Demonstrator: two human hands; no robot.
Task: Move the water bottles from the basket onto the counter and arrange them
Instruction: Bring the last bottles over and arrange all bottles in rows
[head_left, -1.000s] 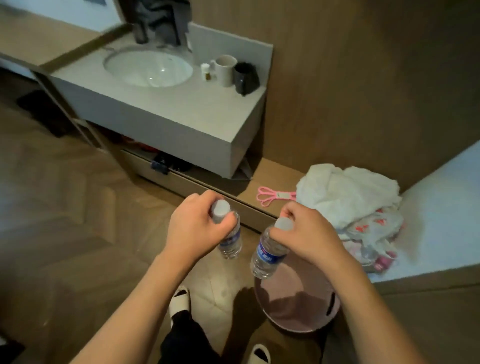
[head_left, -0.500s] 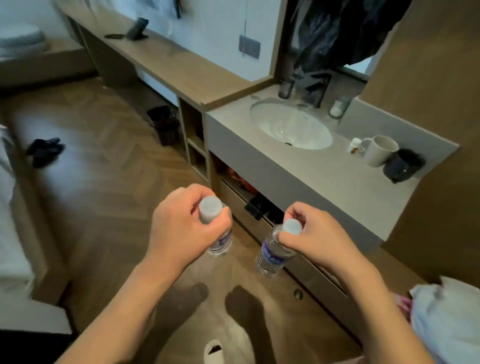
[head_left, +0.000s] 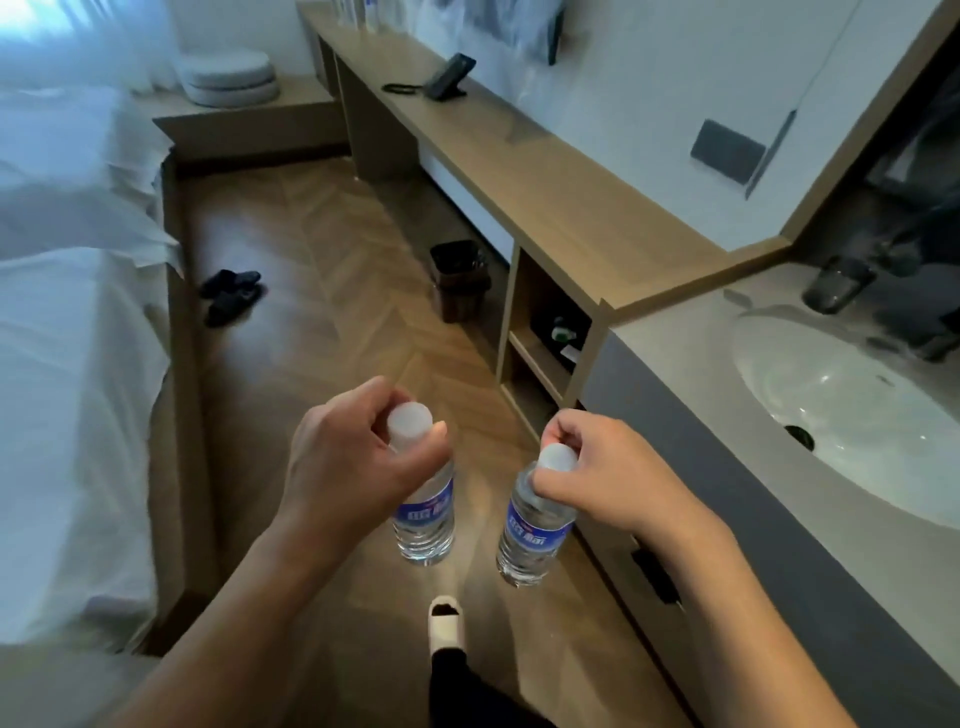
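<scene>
Currently, transfer is at mid-stage. The left hand (head_left: 353, 457) grips one water bottle (head_left: 425, 514) by the neck, fingers curled round it under the white cap. The right hand (head_left: 613, 467) pinches the cap of a second bottle (head_left: 535, 535). Both hang upright above the wooden floor (head_left: 322, 322), beside the grey surface (head_left: 691, 364) holding the sink (head_left: 841, 405). Neither is set down; placing and arranging remain. The basket is not in view. Blue labels carry white characters, too blurred to read.
</scene>
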